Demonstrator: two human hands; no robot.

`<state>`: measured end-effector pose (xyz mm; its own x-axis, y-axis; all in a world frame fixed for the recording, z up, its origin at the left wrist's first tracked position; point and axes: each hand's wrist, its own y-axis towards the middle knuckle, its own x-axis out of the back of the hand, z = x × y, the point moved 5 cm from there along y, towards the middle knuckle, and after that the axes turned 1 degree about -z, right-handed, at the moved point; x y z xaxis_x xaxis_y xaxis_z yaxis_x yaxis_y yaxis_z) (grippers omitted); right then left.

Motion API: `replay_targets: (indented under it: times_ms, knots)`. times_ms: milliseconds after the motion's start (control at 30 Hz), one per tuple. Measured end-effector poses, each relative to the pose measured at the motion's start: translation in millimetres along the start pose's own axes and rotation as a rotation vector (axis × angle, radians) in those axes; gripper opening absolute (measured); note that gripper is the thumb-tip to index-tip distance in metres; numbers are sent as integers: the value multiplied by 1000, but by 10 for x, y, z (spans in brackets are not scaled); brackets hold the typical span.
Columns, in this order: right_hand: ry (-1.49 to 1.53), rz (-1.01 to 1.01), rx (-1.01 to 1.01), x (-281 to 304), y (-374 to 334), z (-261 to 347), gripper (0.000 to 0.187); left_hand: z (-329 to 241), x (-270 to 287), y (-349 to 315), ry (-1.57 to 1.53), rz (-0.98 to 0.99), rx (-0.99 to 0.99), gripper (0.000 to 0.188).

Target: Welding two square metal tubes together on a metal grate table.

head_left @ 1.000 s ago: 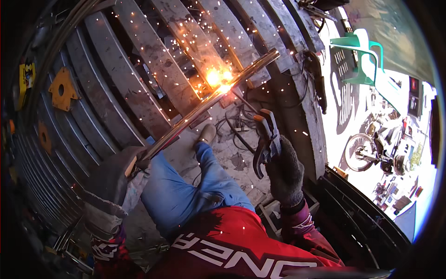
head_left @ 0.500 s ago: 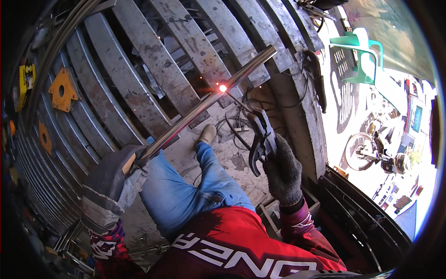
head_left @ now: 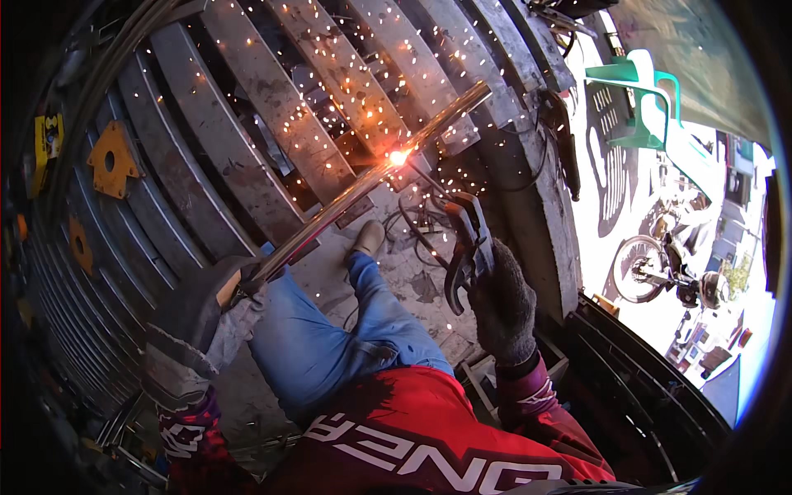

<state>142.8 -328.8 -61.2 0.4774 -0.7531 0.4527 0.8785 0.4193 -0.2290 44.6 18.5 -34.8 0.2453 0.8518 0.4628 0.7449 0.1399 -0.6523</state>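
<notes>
My left hand (head_left: pixel 235 301), in a thick grey work glove, is closed round the lower end of a shiny metal tube (head_left: pixel 330 210). The tube slants up to the right across a slatted steel bench (head_left: pixel 256 91). In a dark knitted glove, my right hand (head_left: pixel 505 309) grips a black welding electrode holder (head_left: pixel 470 243). From its jaws a thin welding rod (head_left: pixel 425 177) reaches to the tube. A bright glowing spot (head_left: pixel 399 157) burns where rod and tube meet, and sparks fly over the slats. Glare hides the exact contact.
Orange magnetic welding squares (head_left: pixel 114 159) lie on the left slats. Black cables (head_left: pixel 425 227) lie on the floor beyond my shoe (head_left: pixel 370 237). A green and white plastic chair (head_left: pixel 639 99) and a motorcycle (head_left: pixel 660 268) stand at the right in bright sun.
The small red glow has grown into a bright arc, with many sparks spreading over the bench. Both hands and the tube stay in nearly the same place.
</notes>
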Motion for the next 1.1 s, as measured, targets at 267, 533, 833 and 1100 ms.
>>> replay_targets:
  times_ms: [267, 533, 833, 1100]
  knots:
    - [-54, -31, 25, 40, -38, -56, 63, 578, -188, -128, -1280, 220, 429, 37]
    - [24, -39, 44, 78, 2, 113, 62, -302, 226, -81, 401, -234, -97, 27]
    - [103, -78, 50, 121, -87, 103, 62, -265, 188, -171, 413, -293, -44, 34]
    - [79, -67, 83, 137, -95, 149, 60, -302, 69, -171, 462, -343, -173, 31]
